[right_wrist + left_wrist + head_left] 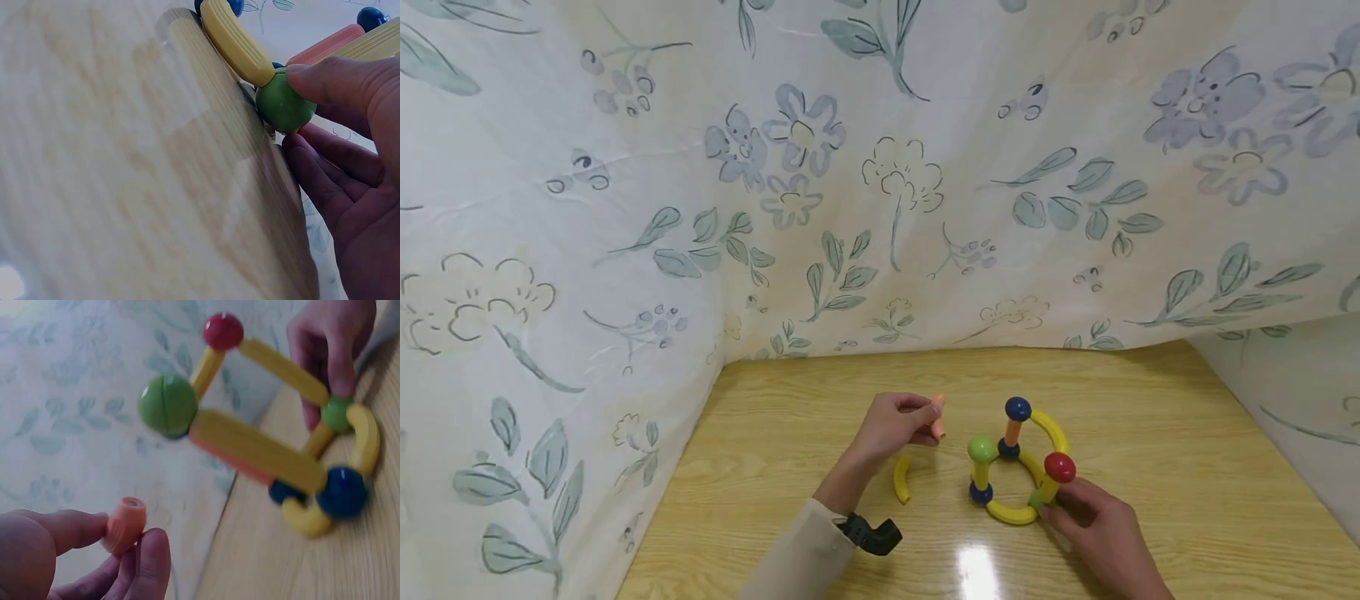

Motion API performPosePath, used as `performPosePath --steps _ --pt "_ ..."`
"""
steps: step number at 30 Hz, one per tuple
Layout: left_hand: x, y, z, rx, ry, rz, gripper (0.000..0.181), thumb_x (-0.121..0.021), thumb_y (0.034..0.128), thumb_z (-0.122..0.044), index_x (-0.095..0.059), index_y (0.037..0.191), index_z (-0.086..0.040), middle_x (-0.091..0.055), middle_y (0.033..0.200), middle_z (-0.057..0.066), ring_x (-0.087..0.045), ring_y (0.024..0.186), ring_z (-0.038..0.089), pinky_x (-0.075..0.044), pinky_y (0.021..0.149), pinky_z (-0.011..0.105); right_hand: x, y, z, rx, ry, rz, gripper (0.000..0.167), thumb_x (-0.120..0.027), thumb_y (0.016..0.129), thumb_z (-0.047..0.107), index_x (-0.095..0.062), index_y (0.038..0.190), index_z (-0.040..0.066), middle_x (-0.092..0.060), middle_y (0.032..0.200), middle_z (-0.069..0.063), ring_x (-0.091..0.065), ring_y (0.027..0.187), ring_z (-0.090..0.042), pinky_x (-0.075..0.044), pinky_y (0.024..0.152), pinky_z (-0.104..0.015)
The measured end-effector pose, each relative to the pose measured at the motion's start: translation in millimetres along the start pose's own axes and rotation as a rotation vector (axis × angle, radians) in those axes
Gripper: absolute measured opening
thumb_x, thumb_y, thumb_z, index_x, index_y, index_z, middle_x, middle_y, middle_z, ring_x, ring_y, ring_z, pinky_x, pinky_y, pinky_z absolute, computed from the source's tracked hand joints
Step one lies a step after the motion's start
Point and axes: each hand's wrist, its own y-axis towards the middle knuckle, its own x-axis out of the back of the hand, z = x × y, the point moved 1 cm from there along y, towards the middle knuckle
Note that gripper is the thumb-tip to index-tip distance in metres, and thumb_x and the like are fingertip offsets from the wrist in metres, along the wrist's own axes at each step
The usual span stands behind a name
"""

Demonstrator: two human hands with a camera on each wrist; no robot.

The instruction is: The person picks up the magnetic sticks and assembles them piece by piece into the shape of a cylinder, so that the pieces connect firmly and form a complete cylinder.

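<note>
My left hand (891, 427) pinches a short orange building rod (938, 419) between thumb and fingers, above the table and left of a ball-and-rod frame. In the left wrist view, a small dark inset shows in the end of this rod. The frame has a ring of curved yellow rods (1012, 513) with uprights carrying a blue ball (1018, 408), a light green ball (981, 449) and a red ball (1060, 467). At the ring's near right, my right hand (1105, 533) pinches a lower green ball (286, 107), beneath the red-topped upright.
A loose curved yellow rod (901, 481) lies on the wooden table (760, 500) beside the left forearm. Flowered cloth (865, 208) hangs behind the table and along its sides. A black wrist device (872, 534) sits at the left cuff.
</note>
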Motion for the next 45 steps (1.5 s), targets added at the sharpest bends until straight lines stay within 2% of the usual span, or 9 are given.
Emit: performPosePath --steps 5,9,15,21,24,31,37,45 --pt "-23.2 10.2 -4.6 0.027 -0.017 0.049 0.029 -0.076 0.1054 -0.030 -0.079 0.115 -0.002 -0.079 0.089 0.009 -0.079 0.082 0.020 -0.069 0.082 0.038 -1 0.0 1 0.003 0.010 0.003 0.034 -0.088 0.094 0.024 -0.080 0.126 0.016 -0.078 0.133 -0.013 -0.073 0.125 -0.037 -0.058 0.106 -0.058" --pt "-34.0 12.3 -5.6 0.043 0.002 0.096 0.028 -0.076 0.1059 -0.030 -0.080 0.115 -0.005 -0.077 0.087 0.006 -0.078 0.084 0.017 -0.068 0.084 0.038 -2 -0.7 2 0.004 0.015 0.001 0.034 -0.088 0.094 0.023 -0.080 0.126 0.016 -0.078 0.133 -0.012 -0.073 0.125 -0.037 -0.059 0.105 -0.057" --pt "-39.3 12.3 -7.7 0.040 0.005 0.165 0.025 -0.076 0.1056 -0.030 -0.080 0.112 -0.007 -0.073 0.081 0.004 -0.074 0.079 0.017 -0.068 0.087 0.042 -2 -1.5 3 0.036 0.005 -0.012 0.032 -0.088 0.093 0.021 -0.080 0.124 0.017 -0.079 0.131 -0.011 -0.074 0.123 -0.035 -0.060 0.104 -0.056" --pt "-43.2 14.0 -11.1 0.072 0.042 0.227 0.026 -0.077 0.1047 -0.034 -0.079 0.111 -0.009 -0.071 0.078 0.003 -0.072 0.078 0.016 -0.066 0.081 0.037 -1 -3.4 3 0.064 -0.019 -0.048 0.031 -0.090 0.092 0.018 -0.081 0.121 0.020 -0.081 0.127 -0.006 -0.076 0.119 -0.030 -0.063 0.100 -0.050" --pt "-47.1 15.1 -12.6 0.074 0.059 0.223 0.025 -0.078 0.1040 -0.034 -0.080 0.109 -0.010 -0.070 0.077 0.002 -0.072 0.078 0.017 -0.065 0.078 0.034 -1 -3.7 3 0.064 -0.021 -0.057 0.030 -0.090 0.091 0.018 -0.082 0.120 0.021 -0.081 0.126 -0.005 -0.077 0.117 -0.029 -0.063 0.098 -0.047" --pt "-52.8 16.9 -11.4 0.078 0.071 0.190 0.026 -0.077 0.1038 -0.032 -0.079 0.112 -0.007 -0.069 0.076 0.001 -0.073 0.077 0.016 -0.065 0.077 0.032 -2 -4.7 3 0.057 -0.008 -0.053 0.027 -0.089 0.092 0.019 -0.082 0.118 0.022 -0.081 0.124 -0.004 -0.077 0.117 -0.029 -0.063 0.099 -0.051" --pt "-53.7 16.2 -9.0 0.089 0.044 0.175 0.024 -0.079 0.1031 -0.033 -0.078 0.111 -0.011 -0.070 0.080 0.002 -0.070 0.076 0.016 -0.066 0.078 0.034 -1 -4.9 4 0.061 -0.009 -0.058 0.027 -0.089 0.092 0.017 -0.082 0.117 0.022 -0.081 0.124 -0.004 -0.077 0.117 -0.029 -0.062 0.100 -0.052" --pt "-55.1 11.9 -7.0 0.055 0.055 0.154 0.027 -0.076 0.1054 -0.035 -0.079 0.116 -0.010 -0.071 0.085 0.001 -0.068 0.075 0.014 -0.067 0.082 0.039 -1 -6.6 4 0.041 -0.005 -0.058 0.029 -0.089 0.092 0.017 -0.082 0.121 0.018 -0.081 0.126 -0.007 -0.077 0.118 -0.031 -0.061 0.101 -0.054"
